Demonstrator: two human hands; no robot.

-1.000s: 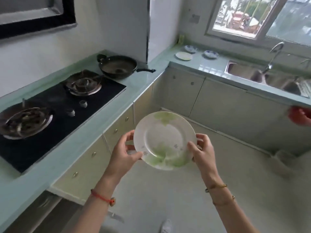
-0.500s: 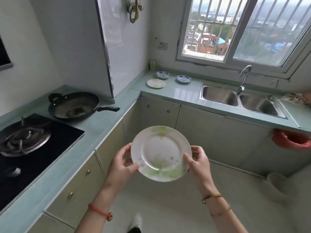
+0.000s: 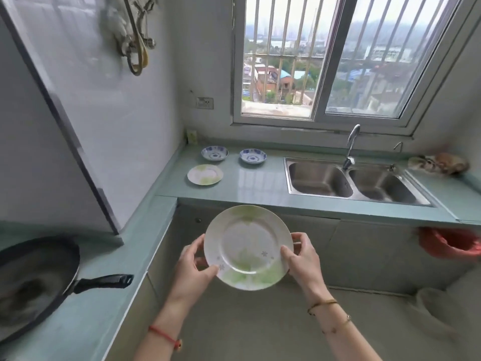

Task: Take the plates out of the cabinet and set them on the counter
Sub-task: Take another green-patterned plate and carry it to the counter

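Note:
I hold a white plate with green leaf print (image 3: 247, 247) in front of me, below the counter edge. My left hand (image 3: 194, 267) grips its left rim and my right hand (image 3: 302, 259) grips its right rim. On the pale green counter (image 3: 260, 186) lies a matching green-print plate (image 3: 205, 174) near the corner. Behind it stand two small blue-patterned dishes, one on the left (image 3: 214, 153) and one on the right (image 3: 253, 155). No open cabinet shows in this view.
A double steel sink (image 3: 351, 181) with a tap (image 3: 350, 149) sits right of the dishes. A black frying pan (image 3: 33, 282) rests on the left counter, its handle pointing right. Shut cabinet doors (image 3: 364, 251) run under the counter. A red bag (image 3: 450, 246) hangs at right.
My view has swung right and up, from the stove to the sink counter and window. The plate stays held in both hands and has come nearer that counter.

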